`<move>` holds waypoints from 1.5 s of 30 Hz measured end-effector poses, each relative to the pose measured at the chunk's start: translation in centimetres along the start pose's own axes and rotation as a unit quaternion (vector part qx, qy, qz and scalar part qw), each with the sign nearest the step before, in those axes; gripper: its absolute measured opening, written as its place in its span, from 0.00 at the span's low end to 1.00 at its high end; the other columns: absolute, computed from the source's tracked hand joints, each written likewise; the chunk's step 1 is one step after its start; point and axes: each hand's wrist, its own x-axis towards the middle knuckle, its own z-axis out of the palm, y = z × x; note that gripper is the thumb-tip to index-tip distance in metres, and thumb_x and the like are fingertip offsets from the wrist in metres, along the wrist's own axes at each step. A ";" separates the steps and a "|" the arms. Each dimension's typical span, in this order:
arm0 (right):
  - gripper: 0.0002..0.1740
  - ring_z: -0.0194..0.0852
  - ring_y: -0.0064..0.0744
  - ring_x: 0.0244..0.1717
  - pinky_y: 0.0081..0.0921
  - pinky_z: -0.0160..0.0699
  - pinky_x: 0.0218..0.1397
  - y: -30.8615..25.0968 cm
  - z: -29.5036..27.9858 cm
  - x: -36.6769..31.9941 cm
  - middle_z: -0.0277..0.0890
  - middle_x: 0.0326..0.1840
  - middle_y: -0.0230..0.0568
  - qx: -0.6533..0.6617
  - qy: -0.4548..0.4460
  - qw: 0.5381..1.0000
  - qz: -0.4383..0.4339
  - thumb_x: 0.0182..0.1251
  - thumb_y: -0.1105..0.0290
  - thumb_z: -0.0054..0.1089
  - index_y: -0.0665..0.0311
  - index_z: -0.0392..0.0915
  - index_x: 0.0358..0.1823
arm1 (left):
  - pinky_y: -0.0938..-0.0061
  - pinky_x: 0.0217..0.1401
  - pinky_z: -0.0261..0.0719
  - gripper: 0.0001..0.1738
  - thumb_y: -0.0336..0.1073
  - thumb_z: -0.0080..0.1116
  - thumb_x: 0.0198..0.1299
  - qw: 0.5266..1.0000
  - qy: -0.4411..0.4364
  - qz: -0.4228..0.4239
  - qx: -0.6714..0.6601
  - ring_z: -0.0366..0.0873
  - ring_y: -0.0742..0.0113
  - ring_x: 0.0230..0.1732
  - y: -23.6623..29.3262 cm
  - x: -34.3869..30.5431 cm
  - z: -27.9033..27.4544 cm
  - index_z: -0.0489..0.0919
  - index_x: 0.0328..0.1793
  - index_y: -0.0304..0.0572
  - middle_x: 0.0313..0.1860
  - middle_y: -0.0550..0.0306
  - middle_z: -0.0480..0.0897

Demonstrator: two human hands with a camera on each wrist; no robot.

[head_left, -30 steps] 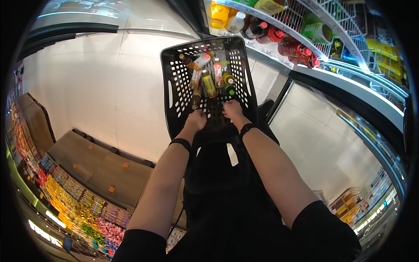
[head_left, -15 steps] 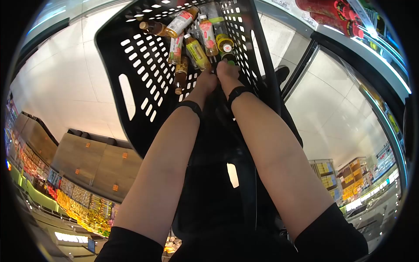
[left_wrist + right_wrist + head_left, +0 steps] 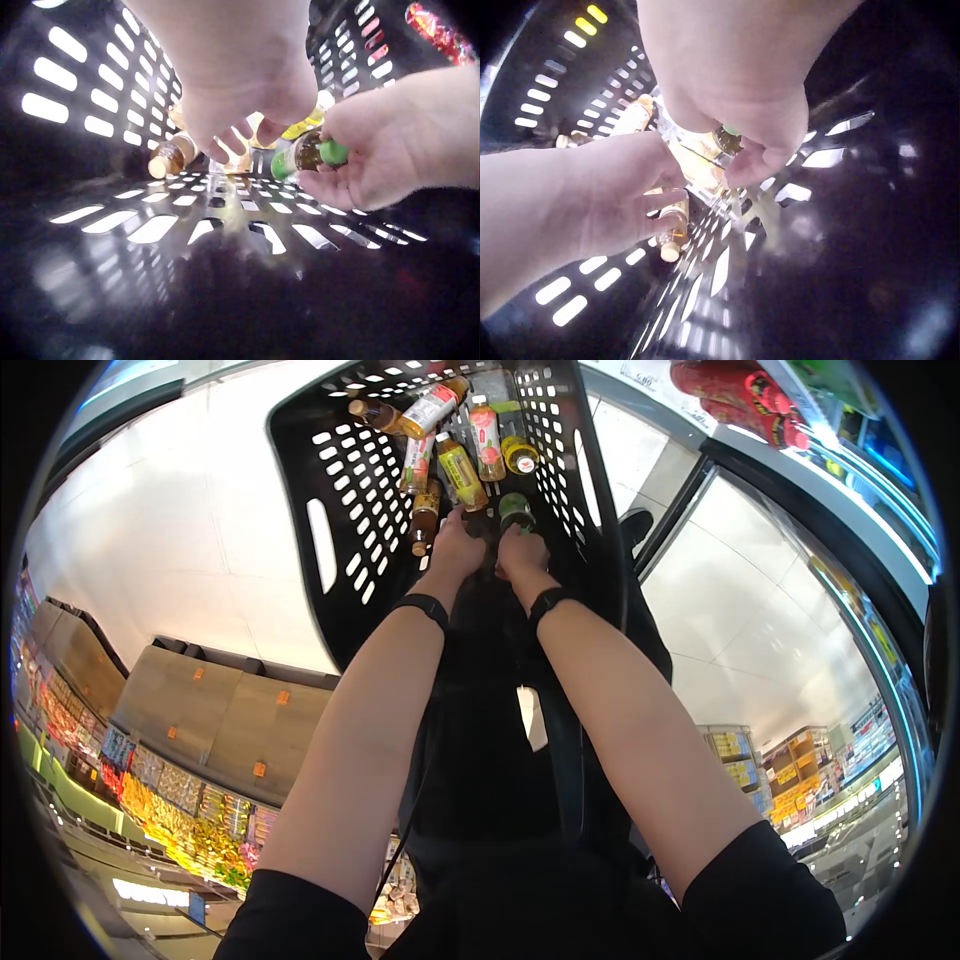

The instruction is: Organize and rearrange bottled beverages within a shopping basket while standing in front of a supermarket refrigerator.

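My right hand (image 3: 523,552) holds a dark bottle (image 3: 516,510) by its green cap (image 3: 334,153), near the right side of a black shopping basket (image 3: 318,550). Beside it my left hand (image 3: 460,548) reaches down, its fingers (image 3: 244,127) loose and spread in the left wrist view. Those fingertips are close to the base of a yellow-labelled bottle (image 3: 460,473). Left of that hand lies a brown bottle (image 3: 425,520) with a tan cap. Farther in are pink-labelled bottles (image 3: 486,440) and a yellow bottle (image 3: 519,455) with a white-topped cap.
Slatted holes pierce the basket walls, with a handle slot on each side. A lit drinks fridge (image 3: 745,400) stands at the upper right, its glass door (image 3: 750,580) swung open. On the left are brown panels (image 3: 215,710) and shelves of packaged snacks (image 3: 180,820).
Both hands have reached deeper among the bottles, and the basket looks larger in view. The right hand has gripped the green-capped bottle, which has shifted towards me, apart from the yellow one.
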 end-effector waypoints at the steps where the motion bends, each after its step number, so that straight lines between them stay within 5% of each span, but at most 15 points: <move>1: 0.30 0.86 0.63 0.52 0.49 0.85 0.57 -0.1 -1.2 -2.7 0.85 0.46 0.67 0.003 0.004 1.000 -0.016 0.76 0.50 0.51 0.76 0.85 0.46 | 0.59 0.73 0.74 0.48 0.32 0.66 0.52 0.997 0.010 0.033 0.074 0.75 0.45 0.71 1.1 -2.4 -1.7 0.60 0.83 0.49 0.72 0.41 0.74; 4: 0.35 0.84 0.65 0.53 0.51 0.82 0.60 -0.2 -6.3 -10.7 0.84 0.46 0.67 -0.045 0.018 0.988 -0.145 0.70 0.42 0.54 0.75 0.85 0.42 | 0.58 0.77 0.72 0.59 0.37 0.76 0.48 0.965 0.023 0.104 0.241 0.67 0.50 0.77 4.8 -9.4 -6.4 0.54 0.86 0.57 0.80 0.49 0.64; 8: 0.34 0.89 0.54 0.38 0.46 0.87 0.52 -1.9 -14.7 -20.4 0.85 0.28 0.59 -0.082 -0.055 0.955 -0.280 0.70 0.44 0.55 0.75 0.85 0.31 | 0.59 0.76 0.70 0.48 0.34 0.76 0.46 0.885 0.047 0.424 0.187 0.70 0.47 0.74 7.1 -17.9 -11.3 0.68 0.77 0.53 0.73 0.47 0.74; 10: 0.31 0.87 0.61 0.44 0.48 0.85 0.53 -3.7 -22.4 -26.9 0.85 0.37 0.65 -0.114 -0.047 0.918 -0.376 0.68 0.45 0.57 0.73 0.86 0.33 | 0.61 0.66 0.79 0.35 0.41 0.81 0.43 0.895 0.043 0.436 0.085 0.82 0.48 0.60 9.9 -23.1 -13.6 0.79 0.60 0.47 0.60 0.50 0.84; 15: 0.34 0.87 0.42 0.22 0.37 0.85 0.34 -6.2 -39.3 -40.2 0.76 0.12 0.49 -0.041 -0.042 0.899 -0.435 0.71 0.46 0.59 0.74 0.83 0.21 | 0.63 0.52 0.83 0.34 0.45 0.81 0.45 0.887 0.028 0.460 0.038 0.87 0.48 0.48 18.8 -39.6 -18.8 0.80 0.57 0.41 0.47 0.45 0.87; 20: 0.29 0.56 0.19 0.21 0.26 0.62 0.25 -4.0 -46.6 -47.7 0.66 0.15 0.33 0.106 0.080 0.796 -0.590 0.78 0.54 0.60 0.71 0.76 0.23 | 0.66 0.54 0.82 0.32 0.43 0.78 0.52 0.825 0.018 0.559 -0.081 0.86 0.56 0.49 23.6 -52.2 -18.4 0.79 0.59 0.36 0.47 0.47 0.87; 22: 0.18 0.71 0.16 0.33 0.21 0.75 0.36 -2.5 -48.6 -50.4 0.76 0.34 0.29 0.209 -0.009 0.778 -0.593 0.82 0.54 0.52 0.62 0.76 0.40 | 0.67 0.55 0.81 0.29 0.41 0.75 0.58 0.820 -0.127 0.503 -0.241 0.85 0.63 0.49 24.7 -56.2 -17.8 0.78 0.61 0.34 0.48 0.53 0.87; 26: 0.22 0.80 0.28 0.48 0.30 0.81 0.53 -0.1 -49.0 -52.8 0.81 0.48 0.42 0.330 -0.077 0.696 -0.633 0.81 0.52 0.49 0.65 0.75 0.58 | 0.70 0.53 0.82 0.27 0.39 0.69 0.64 0.798 -0.314 0.399 -0.323 0.84 0.65 0.47 25.3 -61.8 -17.7 0.76 0.66 0.35 0.50 0.55 0.85; 27: 0.26 0.82 0.34 0.52 0.34 0.81 0.59 0.4 -48.8 -53.5 0.82 0.53 0.48 0.384 -0.138 0.671 -0.619 0.81 0.50 0.48 0.66 0.74 0.63 | 0.64 0.48 0.83 0.30 0.54 0.56 0.71 0.786 -0.321 0.424 -0.315 0.84 0.60 0.41 25.5 -63.1 -17.0 0.74 0.65 0.33 0.42 0.50 0.83; 28: 0.26 0.82 0.34 0.52 0.34 0.81 0.59 1.0 -48.8 -54.5 0.82 0.53 0.48 0.391 -0.132 0.668 -0.619 0.81 0.50 0.48 0.66 0.74 0.63 | 0.64 0.48 0.83 0.30 0.54 0.56 0.71 0.787 -0.326 0.425 -0.306 0.84 0.60 0.41 25.7 -64.0 -16.6 0.74 0.65 0.33 0.42 0.50 0.83; 30: 0.32 0.83 0.44 0.58 0.39 0.82 0.62 2.0 -49.1 -57.2 0.81 0.59 0.56 0.387 -0.299 0.632 -0.601 0.81 0.45 0.44 0.67 0.72 0.67 | 0.62 0.45 0.83 0.43 0.71 0.46 0.71 0.701 -0.474 0.384 -0.370 0.85 0.55 0.40 25.8 -65.3 -16.0 0.73 0.65 0.32 0.41 0.46 0.83; 31: 0.32 0.86 0.44 0.51 0.39 0.85 0.57 2.3 -48.9 -58.2 0.82 0.53 0.55 0.430 -0.292 0.626 -0.582 0.81 0.43 0.43 0.66 0.75 0.62 | 0.61 0.45 0.82 0.54 0.82 0.31 0.67 0.681 -0.498 0.400 -0.358 0.85 0.52 0.39 26.1 -65.3 -15.3 0.73 0.65 0.32 0.41 0.44 0.83; 35: 0.29 0.87 0.41 0.39 0.37 0.87 0.47 3.3 -50.2 -59.6 0.84 0.41 0.48 0.497 -0.284 0.624 -0.532 0.80 0.43 0.43 0.64 0.78 0.50 | 0.59 0.46 0.84 0.58 0.84 0.23 0.65 0.690 -0.485 0.386 -0.374 0.86 0.51 0.40 27.1 -68.4 -14.9 0.73 0.65 0.32 0.42 0.41 0.84; 39: 0.28 0.86 0.40 0.36 0.36 0.87 0.43 3.6 -53.2 -60.0 0.84 0.40 0.47 0.475 -0.189 0.608 -0.607 0.80 0.43 0.43 0.63 0.79 0.50 | 0.54 0.49 0.86 0.55 0.82 0.26 0.67 0.738 -0.442 0.360 -0.362 0.87 0.46 0.42 27.2 -69.1 -13.3 0.72 0.67 0.34 0.49 0.38 0.83; 45: 0.28 0.86 0.36 0.30 0.31 0.86 0.35 2.9 -56.1 -61.1 0.85 0.34 0.46 0.532 -0.203 0.591 -0.571 0.76 0.43 0.50 0.63 0.82 0.44 | 0.54 0.47 0.84 0.45 0.75 0.28 0.73 0.702 -0.481 0.361 -0.381 0.85 0.46 0.42 28.2 -70.1 -11.3 0.68 0.72 0.43 0.52 0.39 0.81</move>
